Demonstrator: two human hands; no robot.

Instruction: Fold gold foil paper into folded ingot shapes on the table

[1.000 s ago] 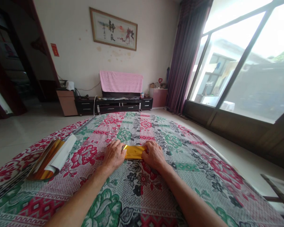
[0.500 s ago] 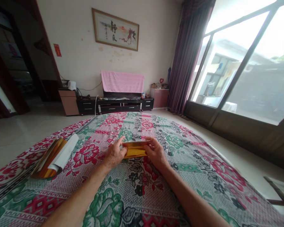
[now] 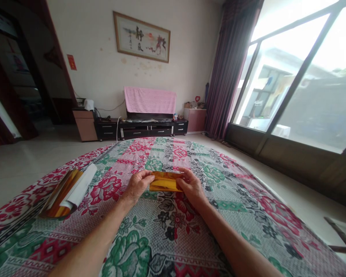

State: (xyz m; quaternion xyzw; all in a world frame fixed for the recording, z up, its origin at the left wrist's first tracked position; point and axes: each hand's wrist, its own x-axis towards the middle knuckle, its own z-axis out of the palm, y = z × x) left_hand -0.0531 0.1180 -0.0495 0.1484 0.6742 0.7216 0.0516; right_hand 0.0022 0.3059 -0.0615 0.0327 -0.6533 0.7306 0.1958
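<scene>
- Head view, far left: gold sheets [image 3: 75,177] and a curled white sheet [image 3: 82,187] lie in a loose, bent pile on the cloth-covered desk [image 3: 230,204], well apart from the hands. Their curl could let the pile spread or slide if a forearm brushed it.
- Left hand [image 3: 136,185]: thumb and fingers are pinched together, the grip clamped on the left end of the gold foil piece. A tight pinch on that end could crumple the corner; a weak one could let it slip out.
- Between the hands: the gold foil piece [image 3: 165,185] runs crosswise, with a lengthwise crease between its upper and lower bands. Whether it touches the cloth below, I cannot tell. Uneven pull from the two ends could skew that crease or tear the foil, if it is as thin as it looks.
- Right hand [image 3: 192,187]: its grip is closed on the right end, thumb on the near face and fingers at the upper edge. If this thumb presses harder than the other, the upper band could buckle or spring open there.
</scene>
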